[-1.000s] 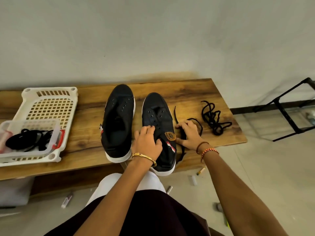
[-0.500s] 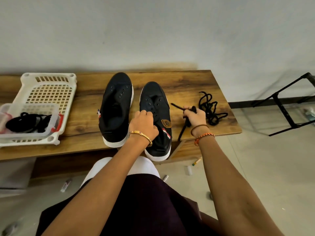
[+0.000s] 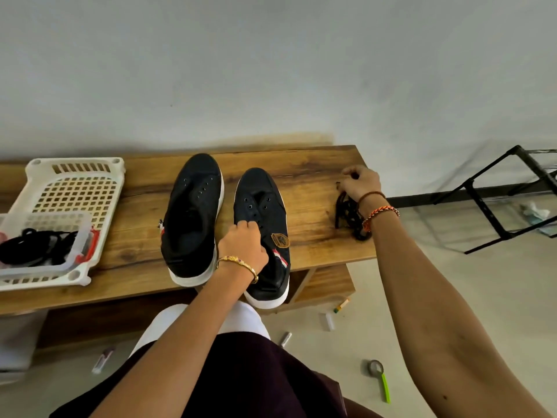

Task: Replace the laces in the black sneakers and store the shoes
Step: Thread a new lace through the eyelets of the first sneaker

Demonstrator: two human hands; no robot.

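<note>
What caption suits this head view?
Left hand steadies an unlaced black sneaker; right hand pinches a loose black lace.

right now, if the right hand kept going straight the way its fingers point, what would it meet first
Probably nothing on the bench: the right hand points toward the far edge of the wooden bench, then the wall, though depth is unclear.

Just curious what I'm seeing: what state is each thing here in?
Left sneaker: unlaced, on bench.
Right sneaker: unlaced, eyelets bare.
Left hand: grips right sneaker's tongue.
Right hand: pinches lace end.
Lace: tangled on bench.
Basket: holds tub.
Tub: holds black laces.
</note>
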